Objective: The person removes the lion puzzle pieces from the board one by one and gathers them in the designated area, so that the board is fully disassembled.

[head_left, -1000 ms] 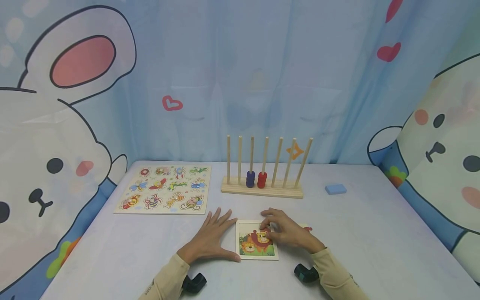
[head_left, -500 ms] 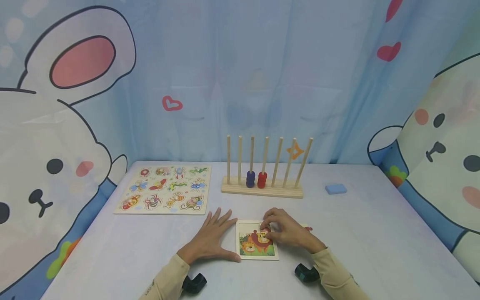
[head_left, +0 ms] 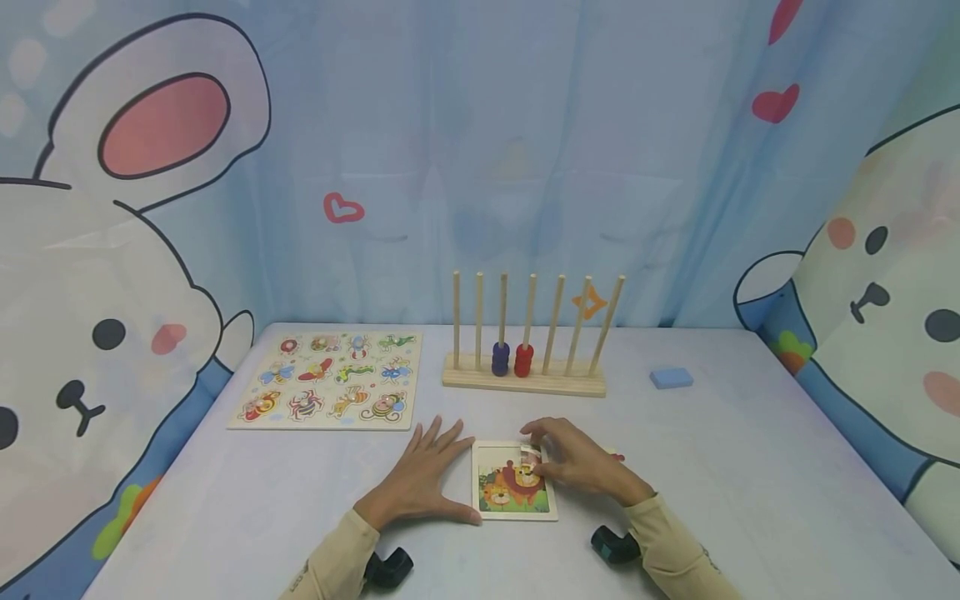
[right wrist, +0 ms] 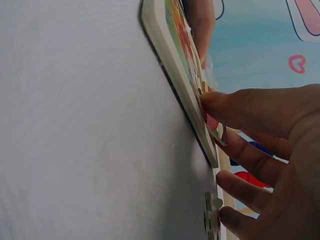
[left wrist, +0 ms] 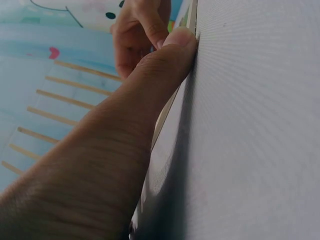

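Note:
A small wooden jigsaw tray (head_left: 517, 516) with a lion picture lies flat on the table. My left hand (head_left: 423, 477) is spread out at its left side, the thumb touching the lower left corner and a fingertip near the upper left one. At the upper right of the picture, my right hand (head_left: 581, 461) pinches a puzzle piece (head_left: 529, 457) between thumb and fingers. In the right wrist view this piece (right wrist: 213, 124) stands tilted against the tray, its far side hidden. More loose puzzle pieces (right wrist: 212, 215) lie on the table beyond the tray, mostly hidden by my right hand in the head view.
Behind the tray stands a wooden peg rack (head_left: 525, 382) with blue beads (head_left: 501, 359) and red beads (head_left: 523, 360). A bug-picture puzzle board (head_left: 322, 382) lies at the back left, a blue block (head_left: 671, 378) at the back right. Black devices (head_left: 389, 568) sit by both wrists.
My right fingers have shifted slightly at the tray's upper right, so more of the pinched piece shows. The left hand and the tray have stayed where they were.

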`<action>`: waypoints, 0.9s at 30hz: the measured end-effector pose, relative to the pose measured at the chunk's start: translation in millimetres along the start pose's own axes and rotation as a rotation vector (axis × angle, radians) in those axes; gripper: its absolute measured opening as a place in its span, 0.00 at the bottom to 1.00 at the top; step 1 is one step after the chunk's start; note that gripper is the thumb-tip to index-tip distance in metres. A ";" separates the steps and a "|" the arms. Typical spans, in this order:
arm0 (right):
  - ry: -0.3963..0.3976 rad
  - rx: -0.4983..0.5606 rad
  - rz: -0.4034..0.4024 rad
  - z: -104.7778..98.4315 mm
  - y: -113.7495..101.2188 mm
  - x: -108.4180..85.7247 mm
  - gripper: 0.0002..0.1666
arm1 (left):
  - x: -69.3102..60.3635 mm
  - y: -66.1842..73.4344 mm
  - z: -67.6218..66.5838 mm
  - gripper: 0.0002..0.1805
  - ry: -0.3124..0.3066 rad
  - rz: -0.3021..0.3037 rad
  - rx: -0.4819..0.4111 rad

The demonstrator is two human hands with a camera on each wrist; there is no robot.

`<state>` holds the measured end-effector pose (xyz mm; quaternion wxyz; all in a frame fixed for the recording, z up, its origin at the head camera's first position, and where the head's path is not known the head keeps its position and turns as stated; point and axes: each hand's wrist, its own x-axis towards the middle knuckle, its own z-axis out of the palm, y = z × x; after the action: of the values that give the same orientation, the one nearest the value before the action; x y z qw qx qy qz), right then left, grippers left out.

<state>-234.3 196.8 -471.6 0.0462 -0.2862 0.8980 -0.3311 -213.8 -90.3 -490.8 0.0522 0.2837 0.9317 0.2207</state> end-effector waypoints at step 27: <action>0.006 -0.115 -0.056 -3.7 4.5 1.1 0.17 | 1.3 -1.9 1.8 0.59 -0.003 0.000 0.002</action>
<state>-238.4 201.1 -471.4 0.0177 -0.3125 0.9072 -0.2809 -215.5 -90.3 -493.3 0.0533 0.2843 0.9318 0.2192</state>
